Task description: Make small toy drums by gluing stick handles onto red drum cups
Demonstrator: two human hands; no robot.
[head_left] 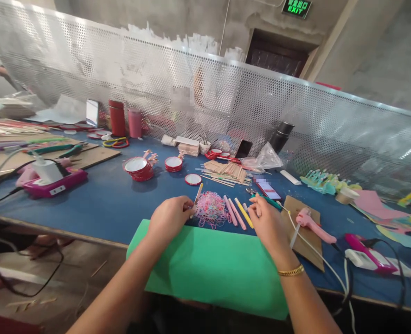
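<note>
My left hand (170, 214) is closed, pinching a flat wooden stick (198, 192) with a yellowish upper end. Beside its fingertips lies a pile of pink, blue and white rubber bands (211, 209). My right hand (267, 222) hovers at the right with its fingers loosely bent and apart, and I see nothing held in them. Nearest to it are a yellow marker pen (243, 213) and teal-handled pliers (271, 201), partly hidden by the hand. Pink marker pens (234, 213) lie left of the yellow one. A green sheet (212, 269) hangs over the table's front edge, below both hands.
Behind the pile lie wooden sticks (226, 171) and a phone (268, 189). Red-rimmed round pieces (138, 169) are stacked at left. A pink glue gun (315, 225) rests on cardboard at right, with cables and a power strip (370, 255). A perforated metal screen (150, 69) stands behind.
</note>
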